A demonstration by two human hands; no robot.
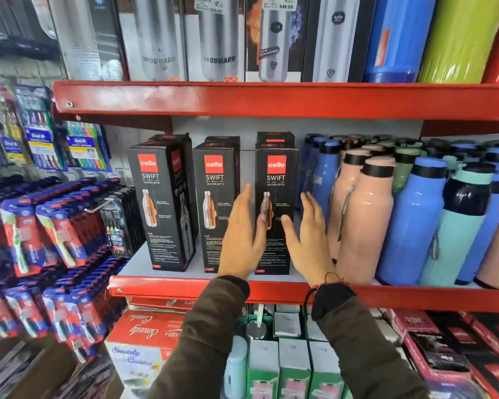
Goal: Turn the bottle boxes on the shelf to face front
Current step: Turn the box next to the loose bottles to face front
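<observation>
On the red shelf (202,287), three front-row black Cello bottle boxes (163,203) stand upright at 12 o'clock; both hands, left (242,240) and right (308,240), flank the rightmost box (275,180), fingers spread, grasping nothing.

Tall pink plastic bottles with black collars (363,217) stood right on the red metal shelf (415,296), with blue bottles (412,223) and a teal one (455,234) just beside them. Packs of toothbrushes on hooks (46,226) hung at the far left. Above, boxed steel flasks (216,41) lined the upper red shelf (271,100). Below, green-and-white cartons (293,367) sat near a red box (144,329).
</observation>
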